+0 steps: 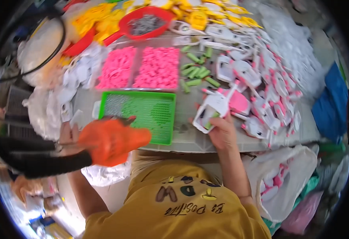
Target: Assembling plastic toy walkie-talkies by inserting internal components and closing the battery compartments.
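Note:
My right hand [223, 133] grips a white plastic casing [218, 104] with a frame-like opening, over the table's near edge. A light green cylinder [211, 120], like a battery cell, shows inside the opening. At the left, my left hand [67, 134] is beside small white plastic pieces [76, 118]. An orange power tool [110, 140] with a black hose hangs in front of it, smeared by motion, and hides much of the hand. Whether its fingers hold anything is hidden. To the tool's right lies a green tray [158, 115] with small metal screws [116, 104] in one corner.
Clear bins [134, 87] of small pink parts stand behind the tray. A red scoop [169, 20] holds metal bits. Loose green cells [196, 72] lie right of the bins. White-and-pink casings [262, 79] are heaped at right, yellow parts [198, 19] at the back. A white sack [298, 171] hangs below.

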Available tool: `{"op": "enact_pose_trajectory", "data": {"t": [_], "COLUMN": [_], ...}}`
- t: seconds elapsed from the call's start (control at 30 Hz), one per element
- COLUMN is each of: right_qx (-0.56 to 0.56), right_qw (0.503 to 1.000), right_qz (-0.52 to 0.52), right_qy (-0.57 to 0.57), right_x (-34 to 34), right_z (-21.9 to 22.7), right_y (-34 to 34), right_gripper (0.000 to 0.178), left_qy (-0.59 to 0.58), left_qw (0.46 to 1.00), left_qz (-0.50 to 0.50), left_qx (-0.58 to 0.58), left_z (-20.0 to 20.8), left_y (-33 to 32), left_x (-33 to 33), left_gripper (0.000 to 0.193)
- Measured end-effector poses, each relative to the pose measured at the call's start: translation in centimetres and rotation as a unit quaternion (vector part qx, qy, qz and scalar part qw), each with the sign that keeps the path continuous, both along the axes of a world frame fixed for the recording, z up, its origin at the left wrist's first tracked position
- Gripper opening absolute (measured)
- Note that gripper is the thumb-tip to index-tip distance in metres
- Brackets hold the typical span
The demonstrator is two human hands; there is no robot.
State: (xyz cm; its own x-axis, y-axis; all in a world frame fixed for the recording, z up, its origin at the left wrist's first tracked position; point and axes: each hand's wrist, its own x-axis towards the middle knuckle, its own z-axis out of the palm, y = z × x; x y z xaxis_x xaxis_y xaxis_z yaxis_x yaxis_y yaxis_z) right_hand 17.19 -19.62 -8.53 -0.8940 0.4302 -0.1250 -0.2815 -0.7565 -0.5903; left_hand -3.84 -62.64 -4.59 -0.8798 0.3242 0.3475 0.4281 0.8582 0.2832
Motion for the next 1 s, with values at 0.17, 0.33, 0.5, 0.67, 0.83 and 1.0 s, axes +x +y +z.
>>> {"op": "enact_pose_trajectory", "data": {"t": [0.17,0.33,0.5,0.67,0.83,1.0], "right_qx": [-0.025,-0.053,-0.073,-0.085,-0.054,-0.042], "right_qw": [0.999,0.997,0.991,0.989,0.988,0.987], "right_qz": [0.007,-0.022,-0.079,-0.111,-0.135,-0.141], "right_qy": [0.026,0.057,0.082,0.057,0.045,0.056], "right_x": [0.4,0.7,0.8,-0.1,-0.6,-0.5], "right_z": [1.3,2.4,2.0,1.4,1.4,1.2], "right_y": [0.7,0.5,-0.3,-1.3,-1.4,-1.3], "right_gripper": [0.082,0.076,0.054,0.061,0.063,0.065], "left_qy": [-0.408,-0.453,-0.584,-0.572,-0.544,-0.562], "left_qw": [0.721,0.716,0.626,0.619,0.637,0.625], "left_qz": [-0.262,-0.326,-0.342,-0.367,-0.336,-0.301], "left_qx": [0.496,0.419,0.387,0.394,0.431,0.451], "left_z": [1.8,2.3,2.4,1.3,0.9,0.8], "left_y": [12.8,23.7,28.9,30.1,30.3,30.5], "left_x": [-1.7,3.6,5.9,7.4,8.5,8.6], "left_gripper": [0.044,0.054,0.059,0.063,0.061,0.058]}}
